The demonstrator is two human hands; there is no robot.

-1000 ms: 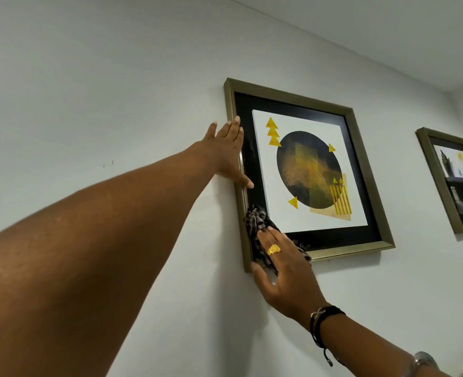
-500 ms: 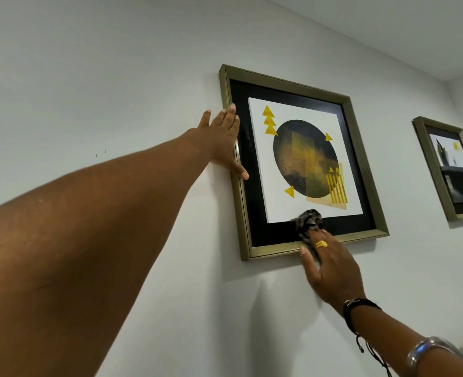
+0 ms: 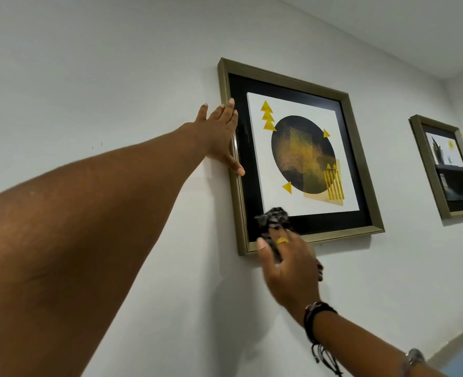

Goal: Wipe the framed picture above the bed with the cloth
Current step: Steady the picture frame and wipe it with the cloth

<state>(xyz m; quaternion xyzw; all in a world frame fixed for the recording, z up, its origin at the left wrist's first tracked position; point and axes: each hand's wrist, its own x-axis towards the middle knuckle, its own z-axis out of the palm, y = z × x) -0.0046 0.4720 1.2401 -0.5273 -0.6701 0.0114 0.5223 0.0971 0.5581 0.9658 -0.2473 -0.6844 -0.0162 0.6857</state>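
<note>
A: Near first: our right hand (image 3: 287, 263) has the cloth (image 3: 275, 220) bunched under curled fingers, pressed on the picture (image 3: 301, 153) glass at its lower left. Cloth is soft, so it conforms well.

B: Left hand (image 3: 219, 137) lies flat, fingers together, bracing the frame's left edge. We judge the picture light, glazed and fragile.

A: Bare wall (image 3: 116, 77) around; second picture (image 3: 445, 167) hangs well apart.
</note>
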